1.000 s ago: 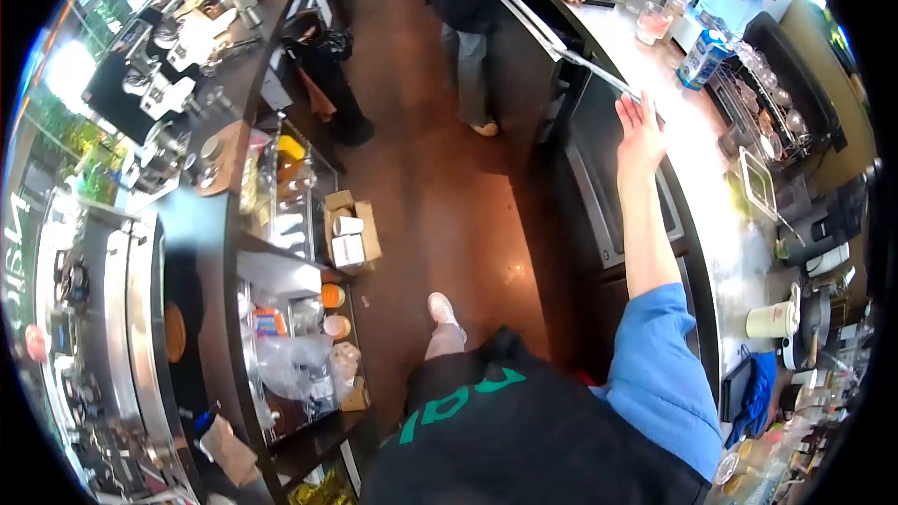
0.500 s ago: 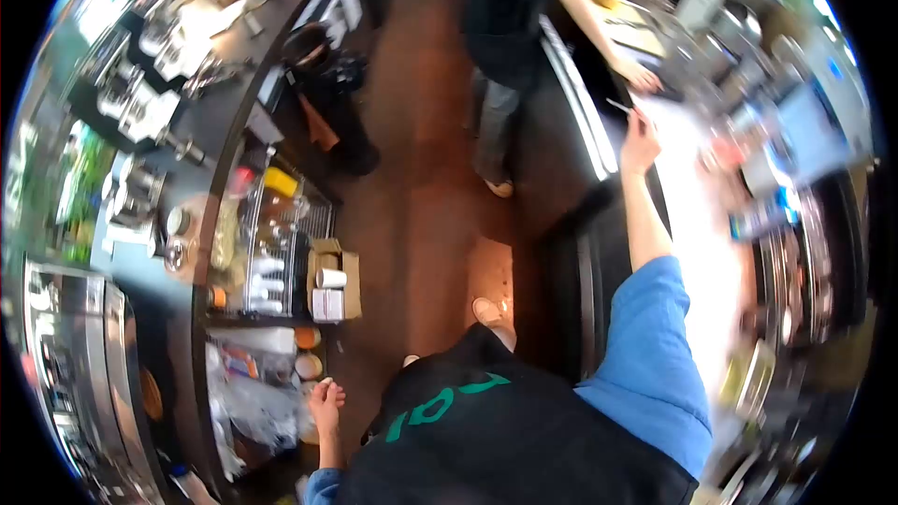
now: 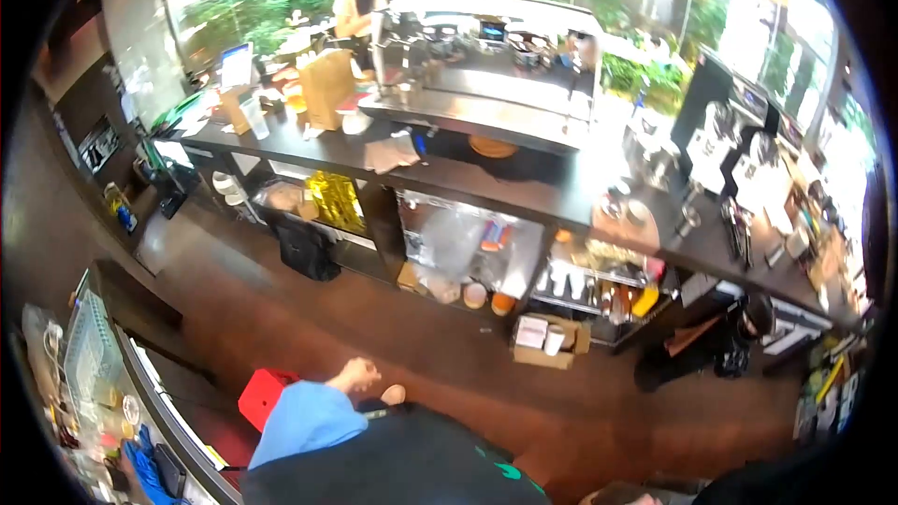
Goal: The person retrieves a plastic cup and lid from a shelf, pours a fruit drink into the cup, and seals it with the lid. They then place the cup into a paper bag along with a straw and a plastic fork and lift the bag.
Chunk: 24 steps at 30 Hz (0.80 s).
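Observation:
My left hand (image 3: 357,376) hangs over the brown floor in front of my body, below its blue sleeve (image 3: 309,423). Its fingers are curled together, and anything between them is too small to make out. The hand touches no surface. Close to it on the left is a red container (image 3: 267,396), partly covered by my sleeve. My black apron (image 3: 383,458) fills the bottom of the view. My right hand cannot be seen.
A long dark counter (image 3: 552,189) carries a coffee machine (image 3: 486,98) and a paper bag (image 3: 325,89). A cardboard box (image 3: 550,355) stands on the floor before the shelves. A person (image 3: 358,7) is behind the counter. Another counter (image 3: 173,402) runs along the left.
My view has swung left, from the aisle to the counter with the coffee machine. My right hand, earlier pinching a thin white stick by the bright counter, has left the view.

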Motion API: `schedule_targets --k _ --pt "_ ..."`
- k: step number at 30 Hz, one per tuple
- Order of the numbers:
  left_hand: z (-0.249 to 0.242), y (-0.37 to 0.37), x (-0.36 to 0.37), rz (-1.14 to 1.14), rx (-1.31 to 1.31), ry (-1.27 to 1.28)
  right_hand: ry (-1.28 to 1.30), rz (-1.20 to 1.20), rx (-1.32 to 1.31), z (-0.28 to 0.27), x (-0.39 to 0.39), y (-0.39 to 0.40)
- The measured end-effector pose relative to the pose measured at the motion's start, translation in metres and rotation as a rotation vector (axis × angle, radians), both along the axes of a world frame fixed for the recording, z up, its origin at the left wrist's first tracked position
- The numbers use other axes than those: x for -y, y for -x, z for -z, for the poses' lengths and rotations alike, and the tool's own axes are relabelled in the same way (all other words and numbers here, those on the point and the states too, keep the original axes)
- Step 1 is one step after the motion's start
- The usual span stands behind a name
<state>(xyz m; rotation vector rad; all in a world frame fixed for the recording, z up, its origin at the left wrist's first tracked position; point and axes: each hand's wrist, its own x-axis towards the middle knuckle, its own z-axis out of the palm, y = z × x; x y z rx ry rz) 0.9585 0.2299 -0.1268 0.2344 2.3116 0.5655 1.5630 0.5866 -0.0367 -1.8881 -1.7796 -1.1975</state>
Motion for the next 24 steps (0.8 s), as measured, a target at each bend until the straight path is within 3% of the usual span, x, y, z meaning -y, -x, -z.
schedule_targets --k 2,3,4,5,6,7,8,9,10,11,12,13,14,15,16,18,21,23,24 --pt "0.066 -0.015 0.054 -0.052 0.069 -0.160 0.716 -0.715 -1.319 0.106 -0.033 0.095" --pt "0.052 -0.023 0.068 -0.070 0.077 -0.108 0.879 -0.608 -1.817 0.066 -0.007 0.198" --pt "0.025 -0.023 0.083 -0.090 0.074 -0.060 1.191 -0.693 -1.848 0.040 0.014 0.289" --pt "0.082 -0.016 0.128 -0.227 0.259 -0.131 1.576 -0.800 -1.671 -0.006 0.048 0.365" --pt "0.131 -0.008 0.169 -0.377 0.432 -0.180 1.763 -1.091 -1.339 -0.032 0.079 0.436" --pt "0.107 -0.020 0.196 -0.524 0.311 -0.152 1.789 -1.394 -0.894 -0.050 0.106 0.502" --pt "0.068 -0.040 0.217 -0.664 0.199 -0.114 1.763 -1.640 -0.705 -0.102 0.150 0.563" --pt "0.073 -0.036 0.239 -0.677 0.208 -0.099 1.729 -1.918 -0.646 -0.142 0.182 0.618" --pt "0.080 -0.042 0.263 -0.816 0.206 -0.069 1.691 -1.994 -0.550 -0.174 0.210 0.673" --pt "0.085 -0.045 0.289 -0.953 0.198 -0.028 0.671 -2.334 -0.518 -0.151 0.235 0.765" --pt "0.095 -0.045 0.312 -0.958 0.211 0.005 1.288 -2.246 -0.555 -0.182 0.256 0.832" --pt "0.105 -0.037 0.328 -1.115 0.196 -0.129 1.268 -2.308 -0.685 -0.279 0.289 0.854" --pt "0.113 -0.035 0.345 -1.272 0.179 -0.261 1.593 -2.310 -0.961 -0.293 0.309 0.924" --pt "0.121 -0.032 0.357 -1.310 0.160 -0.288 1.275 -2.240 -0.889 -0.327 0.325 0.964" --pt "0.127 -0.025 0.362 -1.350 0.138 -0.332 1.489 -2.151 -0.757 -0.372 0.342 0.960" --pt "0.131 -0.010 0.362 -1.400 0.155 -0.367 1.636 -2.282 -0.727 -0.370 0.369 0.982" --pt "0.083 0.017 0.327 -1.548 0.280 -0.534 2.008 -2.271 -0.187 -0.305 0.390 0.983" --pt "0.093 0.046 0.322 -1.642 0.330 -0.642 1.979 -2.225 0.341 -0.257 0.375 1.006" --pt "0.097 0.066 0.324 -1.650 0.346 -0.664 1.873 -2.238 0.107 -0.289 0.376 0.993"
